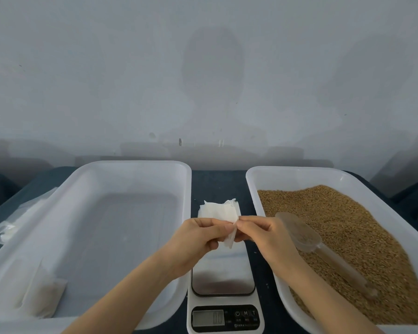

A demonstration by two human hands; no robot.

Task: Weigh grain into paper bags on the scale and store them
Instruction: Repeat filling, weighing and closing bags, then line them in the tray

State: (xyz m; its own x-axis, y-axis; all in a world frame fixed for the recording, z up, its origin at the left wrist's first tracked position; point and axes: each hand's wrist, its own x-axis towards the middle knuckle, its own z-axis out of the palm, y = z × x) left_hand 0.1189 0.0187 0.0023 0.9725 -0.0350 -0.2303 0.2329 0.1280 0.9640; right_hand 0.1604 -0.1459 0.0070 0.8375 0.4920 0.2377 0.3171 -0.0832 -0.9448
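Over the twelve-o'clock end of the scale (pixel 223 276), left hand (pixel 198 238) and right hand (pixel 266 235) pinch a limp, feather-light paper bag (pixel 215 213); its mouth edges look the likeliest hold.

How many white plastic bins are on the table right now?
2. The left bin sits left of the scale; the right bin sits right of it, holding grain and a clear scoop. More may lie outside the frame.

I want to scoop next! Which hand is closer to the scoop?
Right. The right hand is just left of the scoop lying in the grain; the left hand is farther left, above the scale. Both pinch one paper bag.
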